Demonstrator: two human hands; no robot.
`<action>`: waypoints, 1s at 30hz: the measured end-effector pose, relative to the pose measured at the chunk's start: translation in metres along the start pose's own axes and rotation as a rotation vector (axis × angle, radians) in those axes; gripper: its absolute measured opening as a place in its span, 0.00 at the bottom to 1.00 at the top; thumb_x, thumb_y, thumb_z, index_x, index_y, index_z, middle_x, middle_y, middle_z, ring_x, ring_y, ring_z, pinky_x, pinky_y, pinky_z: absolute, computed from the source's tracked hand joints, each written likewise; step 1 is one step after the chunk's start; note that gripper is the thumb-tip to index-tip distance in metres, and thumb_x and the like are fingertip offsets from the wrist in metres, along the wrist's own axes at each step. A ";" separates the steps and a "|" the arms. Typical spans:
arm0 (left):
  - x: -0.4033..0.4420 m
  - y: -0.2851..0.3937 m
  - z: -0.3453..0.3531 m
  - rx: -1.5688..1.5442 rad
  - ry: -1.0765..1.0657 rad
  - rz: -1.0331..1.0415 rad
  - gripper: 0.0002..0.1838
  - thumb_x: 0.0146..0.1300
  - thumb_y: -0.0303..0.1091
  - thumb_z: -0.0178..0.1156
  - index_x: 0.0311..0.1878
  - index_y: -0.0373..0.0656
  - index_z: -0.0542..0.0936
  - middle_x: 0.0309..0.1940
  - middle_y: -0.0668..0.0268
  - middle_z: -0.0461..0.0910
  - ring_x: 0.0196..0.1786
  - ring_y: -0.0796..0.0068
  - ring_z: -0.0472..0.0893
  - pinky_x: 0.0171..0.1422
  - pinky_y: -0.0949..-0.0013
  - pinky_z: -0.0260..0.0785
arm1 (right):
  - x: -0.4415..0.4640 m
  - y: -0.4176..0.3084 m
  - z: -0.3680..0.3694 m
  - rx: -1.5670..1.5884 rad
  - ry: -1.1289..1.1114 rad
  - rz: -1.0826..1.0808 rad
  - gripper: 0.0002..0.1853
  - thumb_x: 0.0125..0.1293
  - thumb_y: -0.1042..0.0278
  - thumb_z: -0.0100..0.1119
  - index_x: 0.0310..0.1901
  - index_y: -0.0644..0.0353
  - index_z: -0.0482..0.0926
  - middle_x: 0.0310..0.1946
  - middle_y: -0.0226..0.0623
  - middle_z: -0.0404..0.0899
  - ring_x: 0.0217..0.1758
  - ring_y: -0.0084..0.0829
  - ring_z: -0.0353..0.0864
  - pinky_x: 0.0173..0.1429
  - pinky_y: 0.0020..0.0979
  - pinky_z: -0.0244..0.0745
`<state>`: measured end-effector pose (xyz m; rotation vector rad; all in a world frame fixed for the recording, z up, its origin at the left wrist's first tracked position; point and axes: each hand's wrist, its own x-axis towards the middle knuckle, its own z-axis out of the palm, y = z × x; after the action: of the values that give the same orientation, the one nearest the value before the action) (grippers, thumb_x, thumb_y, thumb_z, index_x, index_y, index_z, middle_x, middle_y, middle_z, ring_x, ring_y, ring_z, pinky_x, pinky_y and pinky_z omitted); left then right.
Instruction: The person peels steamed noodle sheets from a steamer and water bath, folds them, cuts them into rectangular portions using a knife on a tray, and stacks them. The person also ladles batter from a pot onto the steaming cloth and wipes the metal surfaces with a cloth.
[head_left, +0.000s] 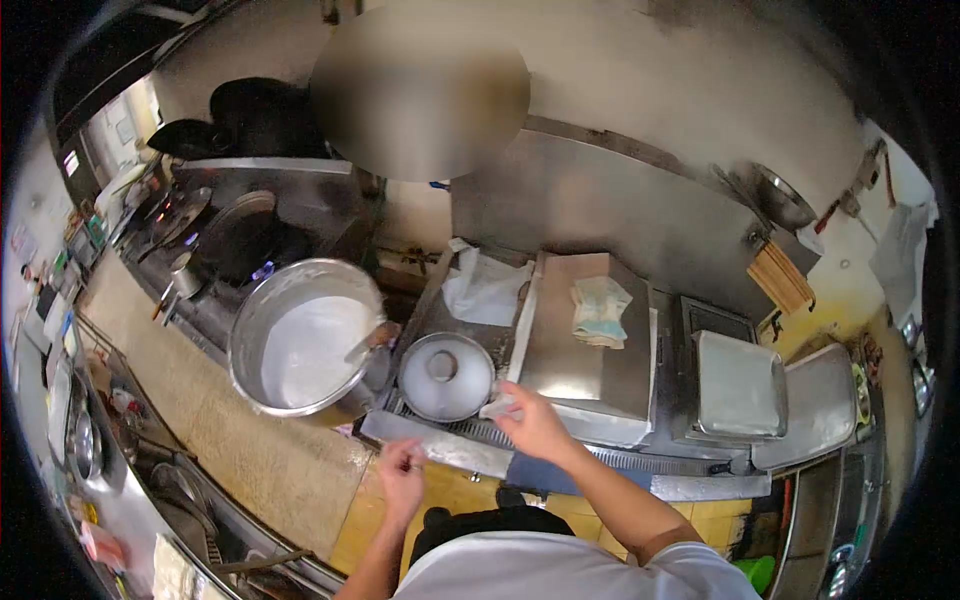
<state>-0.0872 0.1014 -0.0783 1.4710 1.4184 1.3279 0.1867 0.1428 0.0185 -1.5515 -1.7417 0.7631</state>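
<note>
My right hand [530, 422] is at the right edge of a round metal pan [446, 377] of whitish liquid, which has a small round metal piece in its middle. Its fingers are bent around something pale that I cannot make out. Left of the pan, my left hand [402, 478] is raised over the front edge of the counter, fingers curled, their grip unclear. A large steel pot [240, 345] of white liquid stands further left, with a handled tool [372, 342] at its right rim.
A steel box [550, 350] with a folded cloth [600, 308] is right of the pan. Behind lies a white cloth [480, 287]. Further right are metal trays [740, 385]. Burners with lit flames and dark woks [240, 235] stand at the back left.
</note>
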 end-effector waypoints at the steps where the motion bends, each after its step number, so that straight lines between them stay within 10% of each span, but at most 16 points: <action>1: 0.001 0.018 0.024 -0.044 -0.069 -0.058 0.09 0.69 0.22 0.65 0.51 0.40 0.86 0.49 0.62 0.80 0.40 0.75 0.81 0.42 0.72 0.75 | 0.002 0.020 -0.020 -0.011 0.047 0.069 0.34 0.63 0.66 0.69 0.70 0.67 0.73 0.58 0.56 0.82 0.51 0.45 0.88 0.56 0.43 0.83; 12: 0.004 0.094 0.166 0.063 -0.342 -0.181 0.11 0.68 0.24 0.68 0.52 0.42 0.87 0.53 0.59 0.82 0.41 0.72 0.85 0.43 0.70 0.78 | 0.120 0.176 -0.204 -0.339 0.406 0.530 0.26 0.61 0.55 0.68 0.52 0.71 0.84 0.46 0.61 0.86 0.53 0.58 0.87 0.59 0.49 0.81; 30: -0.056 0.087 0.132 0.182 -0.116 -0.345 0.11 0.69 0.25 0.67 0.54 0.40 0.85 0.50 0.60 0.83 0.38 0.74 0.83 0.44 0.70 0.77 | 0.154 0.201 -0.182 -0.241 0.573 0.487 0.23 0.59 0.64 0.71 0.52 0.69 0.80 0.46 0.61 0.86 0.51 0.61 0.86 0.57 0.53 0.81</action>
<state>0.0690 0.0548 -0.0387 1.3169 1.6607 0.9078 0.4427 0.3175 -0.0153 -2.1397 -1.0732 0.2724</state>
